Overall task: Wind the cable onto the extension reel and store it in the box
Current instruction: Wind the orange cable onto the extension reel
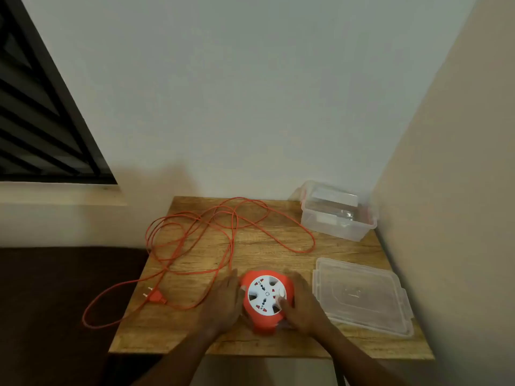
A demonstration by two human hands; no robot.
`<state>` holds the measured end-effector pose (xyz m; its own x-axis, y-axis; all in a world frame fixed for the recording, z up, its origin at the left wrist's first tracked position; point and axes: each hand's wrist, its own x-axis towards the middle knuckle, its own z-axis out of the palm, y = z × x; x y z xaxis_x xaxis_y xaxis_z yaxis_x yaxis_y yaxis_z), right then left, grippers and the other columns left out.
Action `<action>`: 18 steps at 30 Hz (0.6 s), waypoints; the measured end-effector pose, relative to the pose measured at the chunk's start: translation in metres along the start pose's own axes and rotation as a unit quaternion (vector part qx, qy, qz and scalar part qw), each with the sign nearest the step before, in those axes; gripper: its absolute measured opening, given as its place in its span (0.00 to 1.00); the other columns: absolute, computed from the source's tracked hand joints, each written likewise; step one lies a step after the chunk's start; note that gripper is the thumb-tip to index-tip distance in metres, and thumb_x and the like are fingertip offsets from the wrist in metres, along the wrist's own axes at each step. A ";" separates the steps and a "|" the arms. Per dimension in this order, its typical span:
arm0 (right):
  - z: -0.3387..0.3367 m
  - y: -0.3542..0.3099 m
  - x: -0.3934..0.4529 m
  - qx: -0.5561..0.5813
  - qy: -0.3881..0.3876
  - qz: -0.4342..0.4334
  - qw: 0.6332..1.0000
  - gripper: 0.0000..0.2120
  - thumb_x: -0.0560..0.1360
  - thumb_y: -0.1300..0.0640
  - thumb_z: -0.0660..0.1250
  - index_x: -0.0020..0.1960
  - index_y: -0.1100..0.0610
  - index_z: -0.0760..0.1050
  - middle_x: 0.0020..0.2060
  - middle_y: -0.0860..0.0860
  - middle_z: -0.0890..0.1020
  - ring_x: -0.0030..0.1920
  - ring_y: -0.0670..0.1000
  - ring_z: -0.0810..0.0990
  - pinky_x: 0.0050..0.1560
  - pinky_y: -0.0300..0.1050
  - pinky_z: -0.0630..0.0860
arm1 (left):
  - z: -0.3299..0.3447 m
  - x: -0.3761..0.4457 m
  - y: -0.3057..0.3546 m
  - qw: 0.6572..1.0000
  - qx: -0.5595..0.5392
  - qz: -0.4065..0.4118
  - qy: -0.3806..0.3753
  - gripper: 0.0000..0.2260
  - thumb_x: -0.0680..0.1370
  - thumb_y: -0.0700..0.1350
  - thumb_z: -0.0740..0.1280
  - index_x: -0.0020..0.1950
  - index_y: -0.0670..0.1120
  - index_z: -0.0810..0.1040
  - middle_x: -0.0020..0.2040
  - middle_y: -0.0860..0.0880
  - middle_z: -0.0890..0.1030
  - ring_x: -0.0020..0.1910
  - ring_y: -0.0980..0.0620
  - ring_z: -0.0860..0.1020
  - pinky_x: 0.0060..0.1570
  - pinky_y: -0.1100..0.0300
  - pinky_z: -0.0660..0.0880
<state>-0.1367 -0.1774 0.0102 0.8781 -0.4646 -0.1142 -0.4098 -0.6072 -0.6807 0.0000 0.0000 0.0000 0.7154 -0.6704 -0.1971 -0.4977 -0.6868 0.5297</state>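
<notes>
An orange extension reel (266, 321) with a white socket face lies flat near the front of the wooden table (278, 346). My left hand (223, 302) grips its left side. My right hand (302, 302) holds its right side, with fingertips on the white face. The orange cable (231, 238) lies unwound in loose loops across the table's left and back, and one loop hangs off the left edge. Its plug (155, 296) rests at the left edge. A clear plastic box (338, 215) stands open at the back right corner.
The box's clear lid (359, 296) lies flat on the table to the right of the reel. Walls close in behind and on the right. A dark surface (55, 302) lies lower on the left, under a window.
</notes>
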 end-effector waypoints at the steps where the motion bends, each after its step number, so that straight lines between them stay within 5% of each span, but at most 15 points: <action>1: 0.002 0.000 0.000 0.026 0.006 0.002 1.000 0.31 0.74 0.42 0.66 0.73 0.49 0.58 0.69 0.50 0.68 0.65 0.49 0.71 0.62 0.52 0.75 | 0.003 0.000 0.001 0.999 -0.042 -0.003 0.006 0.27 0.87 0.54 0.53 0.83 0.44 0.54 0.79 0.45 0.69 0.77 0.47 0.67 0.77 0.50 0.63; 3: 0.003 -0.003 0.001 0.027 0.001 0.017 0.999 0.33 0.73 0.44 0.69 0.72 0.50 0.60 0.67 0.50 0.70 0.65 0.49 0.71 0.63 0.53 0.73 | 0.003 0.000 0.008 0.990 -0.141 -0.025 0.001 0.23 0.87 0.51 0.55 0.80 0.43 0.63 0.72 0.44 0.77 0.71 0.47 0.75 0.70 0.48 0.73; 5: 0.005 -0.004 0.001 0.021 -0.007 0.042 0.999 0.35 0.72 0.45 0.70 0.73 0.52 0.59 0.68 0.49 0.70 0.67 0.50 0.70 0.66 0.53 0.71 | 0.004 0.001 0.015 0.966 -0.251 -0.066 0.010 0.10 0.87 0.47 0.58 0.65 0.50 0.75 0.59 0.48 0.83 0.59 0.48 0.82 0.60 0.47 0.80; 8: 0.006 -0.005 0.003 0.046 0.005 0.052 0.998 0.36 0.68 0.45 0.73 0.71 0.50 0.61 0.65 0.48 0.73 0.63 0.48 0.73 0.61 0.50 0.76 | -0.004 0.008 0.021 0.934 -0.342 -0.107 0.019 0.07 0.85 0.43 0.62 0.50 0.55 0.75 0.50 0.53 0.83 0.50 0.53 0.82 0.45 0.60 0.80; 14: -0.009 -0.019 0.018 0.094 0.079 0.048 0.991 0.35 0.66 0.44 0.75 0.65 0.36 0.58 0.54 0.33 0.71 0.53 0.41 0.76 0.38 0.29 0.75 | -0.024 0.032 0.026 0.851 -0.503 -0.142 0.039 0.07 0.80 0.37 0.69 0.53 0.49 0.82 0.45 0.54 0.87 0.46 0.52 0.86 0.47 0.52 0.83; 18: -0.026 -0.039 0.030 0.094 0.122 0.020 0.988 0.36 0.66 0.45 0.75 0.66 0.36 0.59 0.57 0.35 0.73 0.55 0.39 0.76 0.41 0.30 0.76 | -0.045 0.054 0.031 0.787 -0.595 -0.151 0.063 0.13 0.79 0.37 0.71 0.64 0.40 0.78 0.55 0.42 0.85 0.51 0.45 0.84 0.47 0.51 0.83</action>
<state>-0.1013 -0.1847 0.0522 0.7668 -0.6416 0.0175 -0.3702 -0.4645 -0.8045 0.0457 -0.0445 0.0430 0.7934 -0.4416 -0.4189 0.4620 -0.0110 0.8868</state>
